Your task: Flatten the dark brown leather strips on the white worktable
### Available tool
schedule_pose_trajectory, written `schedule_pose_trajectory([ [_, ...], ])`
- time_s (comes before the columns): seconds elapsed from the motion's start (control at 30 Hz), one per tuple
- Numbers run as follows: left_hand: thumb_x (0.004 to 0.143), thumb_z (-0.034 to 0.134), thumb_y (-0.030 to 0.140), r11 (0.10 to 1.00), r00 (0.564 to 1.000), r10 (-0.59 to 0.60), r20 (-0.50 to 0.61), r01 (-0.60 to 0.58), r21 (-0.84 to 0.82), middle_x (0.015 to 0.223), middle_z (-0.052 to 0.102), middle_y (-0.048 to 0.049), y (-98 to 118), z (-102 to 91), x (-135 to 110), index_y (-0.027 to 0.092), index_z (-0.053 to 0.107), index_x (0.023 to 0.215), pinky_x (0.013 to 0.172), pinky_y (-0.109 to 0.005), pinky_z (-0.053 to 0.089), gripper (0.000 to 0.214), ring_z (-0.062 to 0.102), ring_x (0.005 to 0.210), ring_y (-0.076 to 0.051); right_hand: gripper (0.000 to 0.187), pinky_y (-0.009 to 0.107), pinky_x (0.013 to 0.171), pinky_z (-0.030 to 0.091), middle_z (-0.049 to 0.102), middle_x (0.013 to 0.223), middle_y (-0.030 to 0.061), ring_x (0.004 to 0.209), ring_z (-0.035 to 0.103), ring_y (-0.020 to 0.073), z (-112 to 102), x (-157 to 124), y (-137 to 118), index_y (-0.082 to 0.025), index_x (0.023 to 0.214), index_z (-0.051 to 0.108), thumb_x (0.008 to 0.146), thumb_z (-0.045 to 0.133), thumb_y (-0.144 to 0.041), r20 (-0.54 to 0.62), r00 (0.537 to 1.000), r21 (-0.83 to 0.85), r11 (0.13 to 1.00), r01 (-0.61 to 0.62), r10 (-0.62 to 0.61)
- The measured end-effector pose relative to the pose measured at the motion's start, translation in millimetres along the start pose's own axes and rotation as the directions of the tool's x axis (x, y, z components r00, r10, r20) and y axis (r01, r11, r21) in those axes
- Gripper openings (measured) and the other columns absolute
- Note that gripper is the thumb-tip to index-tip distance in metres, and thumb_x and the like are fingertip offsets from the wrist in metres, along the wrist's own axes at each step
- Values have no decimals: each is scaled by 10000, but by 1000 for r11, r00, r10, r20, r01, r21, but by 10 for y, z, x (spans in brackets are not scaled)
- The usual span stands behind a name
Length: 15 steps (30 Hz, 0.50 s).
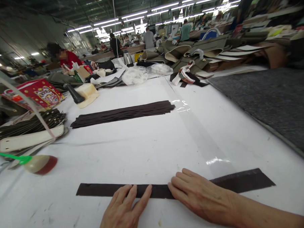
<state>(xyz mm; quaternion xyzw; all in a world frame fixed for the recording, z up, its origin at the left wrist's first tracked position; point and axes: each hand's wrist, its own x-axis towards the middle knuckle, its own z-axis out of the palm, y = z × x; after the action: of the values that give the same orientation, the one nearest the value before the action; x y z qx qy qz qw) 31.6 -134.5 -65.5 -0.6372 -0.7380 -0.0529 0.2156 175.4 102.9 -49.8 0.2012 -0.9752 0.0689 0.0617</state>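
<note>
**Dark strip pressed flat under both hands**

A long dark strip [243,180] is laid along the near edge of the white surface [143,151]. It is pinned near its middle by the left hand [123,209] and the right hand [198,196]. The fingers [142,195] are stretched out flat on it, nothing being gripped. A stack of like strips [121,113] is laid well apart, further back. The step is judged to be smoothing or aligning; any shifting would call for even pressure so that the strip is kept straight.

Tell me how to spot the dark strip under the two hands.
Find the big white table. At its near edge, the left hand and right hand lie flat on one long dark brown strip. Unlike the stack of strips farther back, it lies alone.
</note>
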Motion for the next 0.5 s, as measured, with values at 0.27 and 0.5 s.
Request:
schedule_pose_trajectory([
  [0.27,777,362,8,999,999,46,25,-45,-29,1216,588,-68,-22,45,-18,222,542,1311,917,-345,413,602,525,1094,-225,189,360,772,399,497,861,46,749,434,200,-64,-61,21,-129,976,568,933,400,-52,10,1000,2,1000,-20,20],
  [0.5,882,282,37,974,984,179,-26,-181,-139,1084,659,-53,-78,48,102,105,588,1209,898,-287,401,453,558,993,-179,211,353,754,388,500,865,55,750,430,195,-65,-175,39,-115,999,579,939,390,-45,6,1000,-8,1000,-19,19],
])
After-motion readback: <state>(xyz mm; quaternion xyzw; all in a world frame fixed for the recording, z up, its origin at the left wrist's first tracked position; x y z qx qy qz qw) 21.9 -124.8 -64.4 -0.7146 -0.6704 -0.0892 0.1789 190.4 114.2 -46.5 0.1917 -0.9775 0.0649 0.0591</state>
